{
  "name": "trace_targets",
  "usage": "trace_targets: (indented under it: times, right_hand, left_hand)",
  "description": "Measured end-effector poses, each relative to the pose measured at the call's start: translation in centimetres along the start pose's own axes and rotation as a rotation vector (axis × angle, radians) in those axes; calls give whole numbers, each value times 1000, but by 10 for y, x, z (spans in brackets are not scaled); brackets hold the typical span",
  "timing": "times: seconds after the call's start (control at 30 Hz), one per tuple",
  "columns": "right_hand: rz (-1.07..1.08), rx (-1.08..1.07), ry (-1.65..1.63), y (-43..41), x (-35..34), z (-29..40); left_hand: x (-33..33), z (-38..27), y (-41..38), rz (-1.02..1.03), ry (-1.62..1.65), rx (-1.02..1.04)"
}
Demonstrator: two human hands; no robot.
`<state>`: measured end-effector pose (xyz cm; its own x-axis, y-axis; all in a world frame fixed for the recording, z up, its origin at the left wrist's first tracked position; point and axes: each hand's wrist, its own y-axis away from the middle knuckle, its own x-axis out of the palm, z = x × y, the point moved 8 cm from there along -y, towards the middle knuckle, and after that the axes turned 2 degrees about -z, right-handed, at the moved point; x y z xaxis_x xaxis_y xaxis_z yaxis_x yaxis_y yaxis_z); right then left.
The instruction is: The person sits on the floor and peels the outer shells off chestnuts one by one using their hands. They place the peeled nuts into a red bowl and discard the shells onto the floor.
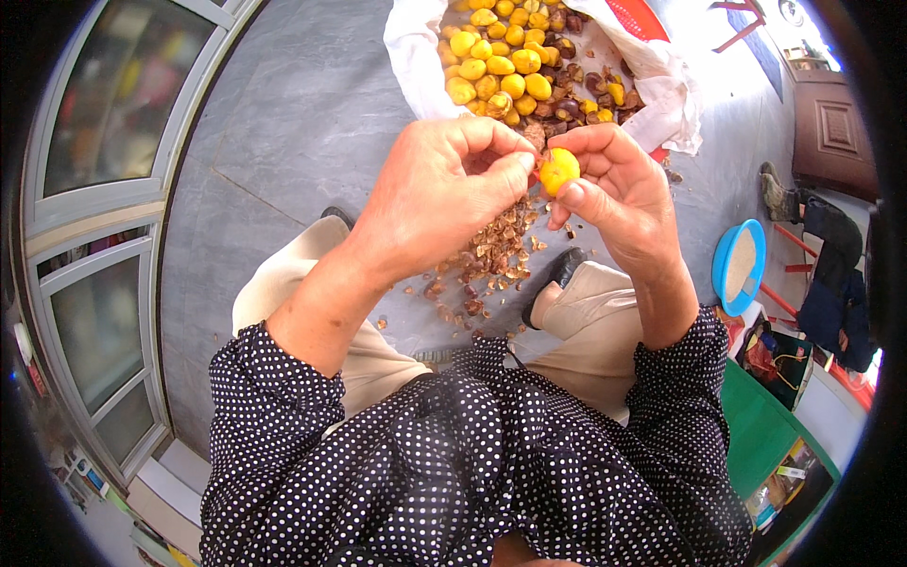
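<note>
A peeled yellow chestnut (560,170) is held between the thumb and fingers of my right hand (623,191). My left hand (453,191) meets it from the left, thumb and forefinger pinched together at the nut's edge. A sliver of something red shows at that pinch; its kind is mostly hidden by the fingers. Just beyond both hands, a white cloth sack (418,64) lies spread with its mouth wide. Inside it, peeled yellow chestnuts (499,65) fill the left side, while brown unpeeled chestnuts (567,110) and shell pieces lie to the right.
Broken chestnut shells (499,248) litter the grey tiled floor (248,156) between my feet. At right stand a blue basin (738,266) with pale contents and a green cabinet (758,425). Another person's dark-clothed leg (836,234) is at far right. Framed glass doors (127,99) run along the left.
</note>
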<state>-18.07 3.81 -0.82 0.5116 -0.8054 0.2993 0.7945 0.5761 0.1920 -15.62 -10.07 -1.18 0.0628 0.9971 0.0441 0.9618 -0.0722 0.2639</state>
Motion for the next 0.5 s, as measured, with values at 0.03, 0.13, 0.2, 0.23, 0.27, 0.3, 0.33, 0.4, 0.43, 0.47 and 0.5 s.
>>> trace_targets:
  times: [0.03,0.13,0.2,0.23,0.27,0.3,0.33,0.4,0.43,0.47,0.5]
  right_hand:
    - [-12,-6,23,0,-1,0]
    - [-44,-37,103,-1,-2,-2]
    - [-63,-74,173,0,-1,-2]
    - [-64,-73,170,0,0,-3]
    - [-65,-71,167,0,0,-3]
    - [-66,-70,165,1,1,-3]
    - [-57,-59,154,1,1,-3]
    - [-35,-36,132,1,1,-2]
    - [-16,-26,93,2,2,0]
    - [4,-15,54,2,4,2]
    - [21,-5,15,3,4,3]
  left_hand:
    - [0,-3,1,-6,-37,4]
    - [3,-2,1,-23,-43,79]
    - [2,-3,2,-60,-152,128]
    - [1,-4,2,-78,-206,153]
    - [1,-5,2,-83,-243,180]
    - [1,-6,2,-88,-281,209]
    - [1,-8,2,-92,-319,238]
    - [0,-10,3,-129,-316,249]
    - [-1,-12,3,-149,-315,256]
    - [-3,-11,2,-161,-300,258]
    - [-5,-9,0,-171,-284,261]
